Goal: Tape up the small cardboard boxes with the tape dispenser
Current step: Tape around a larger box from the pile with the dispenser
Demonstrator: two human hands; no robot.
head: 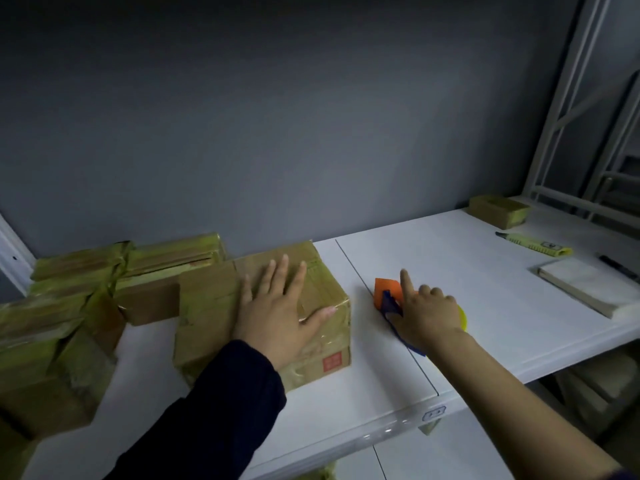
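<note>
Left hand [280, 313] lay spread, palm down, on top of the cardboard box [207, 306], which stood near the front edge of the desk [346, 403], left of centre. Right hand [426, 313] was curled round the tape dispenser [388, 292], index finger straight out. Dispenser sat on the desk just right of the box, not touching it.

Glossy tape showed across the box's top and down its front face, so this box looked sealed, or nearly; no loose flap visible. For any further strip, the left hand covering the top would be in the way.

Pile of taped boxes [69, 306] filled the desk's left end. Judged most of the job done.

Toward the far right corner: notepad [585, 285], pen [620, 266], yellow utility knife [533, 244], and one more small box [498, 209], seemingly taped but too blurred to confirm.
</note>
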